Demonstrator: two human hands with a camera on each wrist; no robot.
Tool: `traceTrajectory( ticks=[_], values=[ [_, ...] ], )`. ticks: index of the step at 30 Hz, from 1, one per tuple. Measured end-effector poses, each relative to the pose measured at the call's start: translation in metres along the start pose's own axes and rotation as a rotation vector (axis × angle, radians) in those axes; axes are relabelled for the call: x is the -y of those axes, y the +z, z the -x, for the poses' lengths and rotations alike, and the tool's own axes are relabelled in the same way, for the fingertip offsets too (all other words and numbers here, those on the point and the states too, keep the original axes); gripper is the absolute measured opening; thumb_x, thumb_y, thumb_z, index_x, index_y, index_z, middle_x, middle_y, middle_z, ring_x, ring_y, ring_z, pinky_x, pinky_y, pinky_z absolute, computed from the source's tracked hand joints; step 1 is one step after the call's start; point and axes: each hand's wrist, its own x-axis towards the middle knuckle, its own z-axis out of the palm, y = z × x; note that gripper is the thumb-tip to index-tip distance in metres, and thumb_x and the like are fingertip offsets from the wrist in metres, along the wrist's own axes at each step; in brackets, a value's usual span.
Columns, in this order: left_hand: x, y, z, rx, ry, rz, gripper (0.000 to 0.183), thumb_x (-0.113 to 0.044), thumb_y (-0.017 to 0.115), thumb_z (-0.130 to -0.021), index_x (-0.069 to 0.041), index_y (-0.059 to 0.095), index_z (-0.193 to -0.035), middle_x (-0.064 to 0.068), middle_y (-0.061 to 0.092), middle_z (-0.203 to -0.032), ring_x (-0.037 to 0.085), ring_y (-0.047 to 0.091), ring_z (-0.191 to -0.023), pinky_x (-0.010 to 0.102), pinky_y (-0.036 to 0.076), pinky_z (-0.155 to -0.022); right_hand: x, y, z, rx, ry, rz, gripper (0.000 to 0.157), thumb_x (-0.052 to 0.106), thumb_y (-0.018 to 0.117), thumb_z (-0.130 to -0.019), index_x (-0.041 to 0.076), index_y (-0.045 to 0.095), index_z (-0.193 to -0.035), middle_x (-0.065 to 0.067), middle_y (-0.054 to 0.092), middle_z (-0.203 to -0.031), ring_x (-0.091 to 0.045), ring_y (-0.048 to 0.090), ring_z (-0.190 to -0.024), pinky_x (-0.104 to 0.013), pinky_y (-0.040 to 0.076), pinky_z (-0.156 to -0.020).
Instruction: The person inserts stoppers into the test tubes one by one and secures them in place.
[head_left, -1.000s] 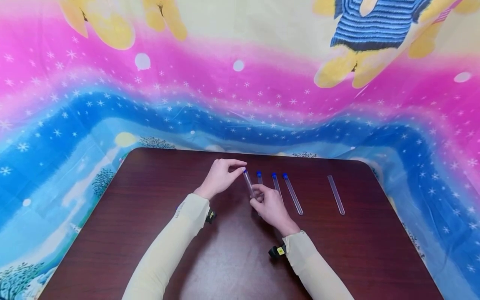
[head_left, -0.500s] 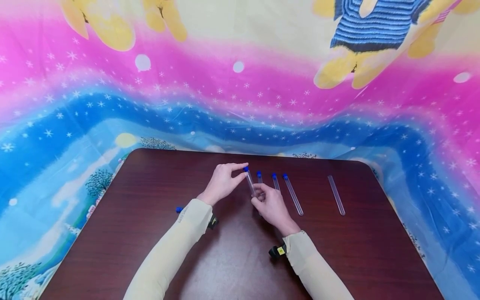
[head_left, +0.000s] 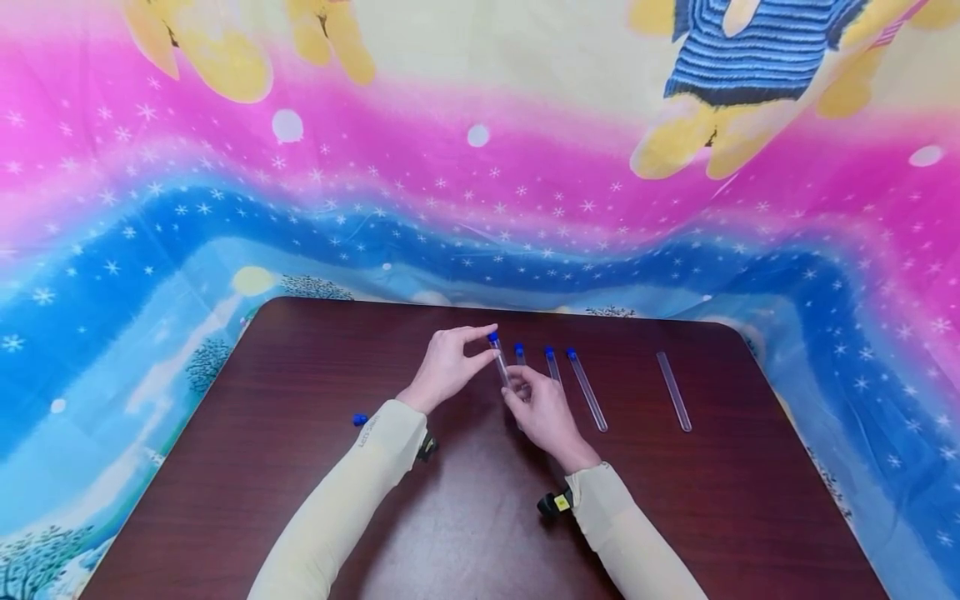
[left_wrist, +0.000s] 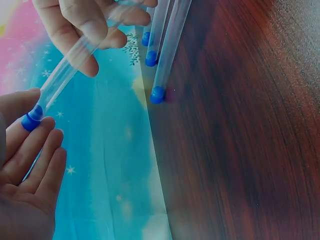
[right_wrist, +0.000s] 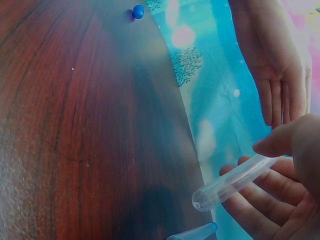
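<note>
A clear test tube (head_left: 501, 365) with a blue cap (head_left: 492, 337) is held tilted above the table between both hands. My right hand (head_left: 546, 412) pinches its body between thumb and fingers; the rounded end (right_wrist: 202, 200) sticks out beyond them in the right wrist view. At the capped end, my left hand (head_left: 446, 367) has its thumb and fingers about the cap, seen in the left wrist view with the thumb (left_wrist: 22, 102) on one side and fingers behind. Several capped test tubes (head_left: 587, 392) lie beside the right hand, some partly hidden by it.
A test tube without a cap (head_left: 673, 392) lies farther right on the dark wooden table (head_left: 450, 508). One loose blue cap (head_left: 359, 419) sits by the left sleeve. A printed cloth (head_left: 480, 208) hangs behind the table's back edge.
My left hand has shifted slightly right, its thumb moving down below the cap, so the cap shows more. The loose cap has come out from behind the left sleeve. My right hand stays nearly still.
</note>
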Motion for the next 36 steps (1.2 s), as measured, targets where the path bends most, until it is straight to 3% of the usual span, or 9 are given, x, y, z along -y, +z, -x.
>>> traceTrajectory(
  ticks=[4, 11, 17, 23, 36],
  values=[
    [0.0004, -0.0007, -0.0005, -0.03, 0.02, -0.009, 0.042, -0.022, 0.082, -0.09, -0.015, 0.072, -0.13, 0.005, 0.073, -0.12, 0.019, 0.067, -0.111, 0.036, 0.053, -0.094, 0.0, 0.0021, -0.0011, -0.023, -0.027, 0.01, 0.025, 0.008, 0.074, -0.094, 0.004, 0.071, -0.119, -0.003, 0.072, -0.092, -0.011, 0.066, -0.074, -0.035, 0.059, -0.071],
    [0.0002, -0.0008, 0.0018, -0.052, 0.02, 0.031, 0.043, -0.02, 0.083, -0.088, -0.015, 0.073, -0.13, 0.003, 0.074, -0.114, 0.018, 0.068, -0.107, 0.036, 0.052, -0.094, 0.0023, 0.0015, -0.0007, -0.053, -0.032, 0.001, 0.025, 0.012, 0.074, -0.095, 0.005, 0.073, -0.119, -0.003, 0.073, -0.092, -0.012, 0.068, -0.075, -0.035, 0.06, -0.072],
    [0.0003, 0.001, 0.0031, -0.047, 0.008, 0.071, 0.043, -0.017, 0.083, -0.088, -0.015, 0.073, -0.13, 0.002, 0.074, -0.113, 0.016, 0.067, -0.105, 0.038, 0.052, -0.096, 0.0021, 0.0018, -0.0003, -0.064, -0.051, -0.013, 0.025, 0.012, 0.075, -0.095, 0.005, 0.074, -0.119, -0.003, 0.074, -0.091, -0.012, 0.069, -0.074, -0.035, 0.06, -0.071],
    [-0.0046, 0.0035, 0.0, -0.043, 0.04, 0.1, 0.045, -0.018, 0.082, -0.089, -0.015, 0.071, -0.133, 0.001, 0.073, -0.115, 0.013, 0.068, -0.105, 0.031, 0.051, -0.095, 0.0006, 0.0002, -0.0009, -0.098, -0.051, -0.037, 0.03, 0.013, 0.074, -0.096, 0.005, 0.073, -0.124, -0.003, 0.075, -0.092, -0.013, 0.071, -0.072, -0.035, 0.06, -0.069],
    [-0.0043, 0.0036, -0.0007, -0.025, 0.045, 0.085, 0.045, -0.018, 0.084, -0.088, -0.014, 0.072, -0.131, 0.001, 0.074, -0.113, 0.014, 0.068, -0.103, 0.032, 0.053, -0.093, -0.0025, -0.003, -0.0015, -0.108, -0.115, -0.009, 0.029, 0.01, 0.077, -0.093, 0.008, 0.075, -0.121, -0.002, 0.075, -0.09, -0.009, 0.067, -0.067, -0.031, 0.058, -0.063]
  ],
)
